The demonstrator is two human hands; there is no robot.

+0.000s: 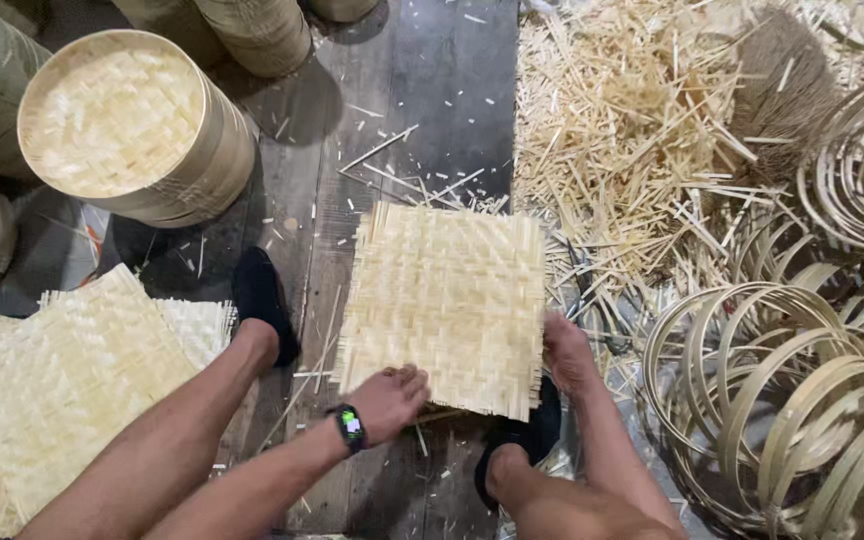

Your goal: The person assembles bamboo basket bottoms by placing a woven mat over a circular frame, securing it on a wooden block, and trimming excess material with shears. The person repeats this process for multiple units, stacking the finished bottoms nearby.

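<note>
While the fingers of the left hand are curling over the near edge of the woven bamboo mat, the right hand is gripping the mat's near right corner. Both hands are holding the square mat flat, just above the dark wooden floor, between the person's two black shoes. Stacked mats are lying to the left, a round bamboo steamer beyond them, bamboo hoops and loose strips to the right.

Dark plank floor, bamboo offcuts, woven mats, hoops
</note>
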